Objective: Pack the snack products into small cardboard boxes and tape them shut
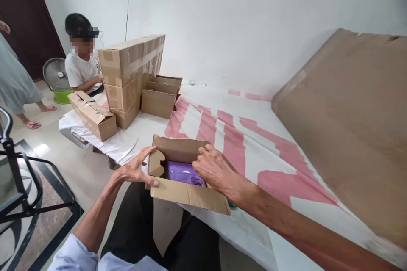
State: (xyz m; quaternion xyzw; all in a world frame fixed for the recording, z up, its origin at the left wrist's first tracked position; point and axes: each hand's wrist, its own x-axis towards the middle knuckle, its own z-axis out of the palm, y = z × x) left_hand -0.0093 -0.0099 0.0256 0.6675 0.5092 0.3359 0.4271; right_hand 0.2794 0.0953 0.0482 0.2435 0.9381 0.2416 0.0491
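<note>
An open cardboard box (187,194) sits in front of me at the table's near edge, its long flaps spread. Inside lies something purple (184,172) that looks like a plastic-wrapped pack; its exact kind I cannot make out. My left hand (138,167) grips the box's left end, thumb on the near flap and fingers at the far corner. At the right end, my right hand (216,171) has its fingers curled over the far flap's corner, and it hides that end of the box.
Stacked taped cartons (127,72) stand at the back left, beside open boxes (159,99) and a single carton (93,116). A big cardboard sheet (349,127) leans at the right. One person (82,67) sits behind the stack; another (19,76) stands far left. A black metal frame (28,178) stands left.
</note>
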